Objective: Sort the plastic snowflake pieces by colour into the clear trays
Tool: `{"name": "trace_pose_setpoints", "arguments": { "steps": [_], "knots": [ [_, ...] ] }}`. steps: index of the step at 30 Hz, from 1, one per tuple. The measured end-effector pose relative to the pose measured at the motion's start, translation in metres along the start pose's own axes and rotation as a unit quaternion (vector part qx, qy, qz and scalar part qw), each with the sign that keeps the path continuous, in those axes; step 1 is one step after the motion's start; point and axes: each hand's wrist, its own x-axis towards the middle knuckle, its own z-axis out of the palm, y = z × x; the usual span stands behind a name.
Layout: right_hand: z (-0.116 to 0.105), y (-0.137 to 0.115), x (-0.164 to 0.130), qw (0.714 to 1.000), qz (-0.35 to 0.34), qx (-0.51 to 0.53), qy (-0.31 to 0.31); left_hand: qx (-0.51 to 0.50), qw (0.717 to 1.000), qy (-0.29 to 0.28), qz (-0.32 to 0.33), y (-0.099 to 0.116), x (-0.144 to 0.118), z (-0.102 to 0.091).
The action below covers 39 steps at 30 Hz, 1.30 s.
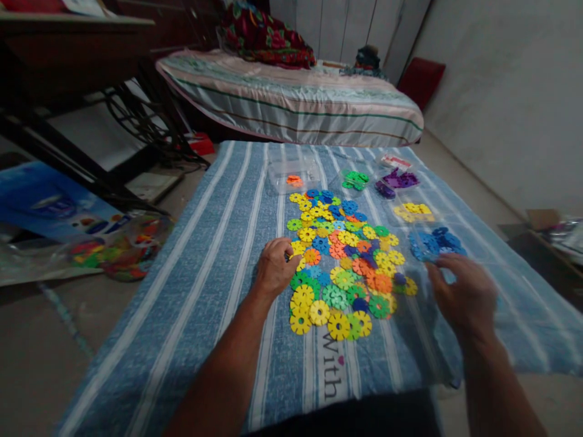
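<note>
A spread-out pile of notched plastic discs (338,326) in yellow, green, orange and blue lies on the striped cloth. My left hand (274,266) is at the pile's left edge, fingers curled toward the thumb beside a few yellow discs. What it pinches, if anything, is hidden. On the other side, my right hand (467,294) hovers just in front of a heap of blue discs (437,243) in a clear tray. Motion smears its fingers, and some blue shows between thumb and fingers.
Clear containers hold orange discs (294,181), green discs (355,180), purple pieces (398,179) and yellow discs (414,210). A bed (291,103) stands beyond the cloth-covered table (191,291). At left are a treadle sewing table (68,36) and bags of colourful pieces (122,255).
</note>
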Motion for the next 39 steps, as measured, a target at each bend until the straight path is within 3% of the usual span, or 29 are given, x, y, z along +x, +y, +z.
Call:
{"name": "trace_pose_setpoints", "arguments": {
  "steps": [3,5,9,15,21,25,32,39],
  "knots": [
    [-0.022,0.032,-0.001,0.991,0.029,-0.129,0.002,0.002,1.0,0.002,-0.002,0.0,0.0,0.001],
    [-0.024,0.029,-0.004,0.99,0.03,-0.139,-0.009,0.007,1.0,0.005,-0.002,0.0,0.0,0.001],
    [0.003,-0.022,-0.013,0.998,-0.027,0.023,-0.048,0.015,1.0,0.007,0.006,0.0,0.001,0.001],
    [0.051,-0.102,-0.022,0.961,-0.106,0.195,-0.167,0.015,1.0,-0.003,0.017,-0.001,0.001,-0.002],
    [0.067,-0.133,-0.017,0.951,-0.11,0.152,-0.245,0.021,0.999,-0.023,0.03,0.002,-0.001,-0.004],
    [0.069,-0.143,-0.016,0.944,-0.105,0.115,-0.289,0.02,0.996,-0.069,0.052,0.008,-0.003,-0.008],
    [0.073,-0.139,-0.019,0.944,-0.093,0.181,-0.261,0.004,0.986,-0.166,0.034,0.007,-0.004,-0.016],
    [0.066,-0.131,-0.017,0.943,-0.09,0.251,-0.2,-0.002,0.983,-0.182,0.038,0.008,-0.002,-0.017]
  ]
}}
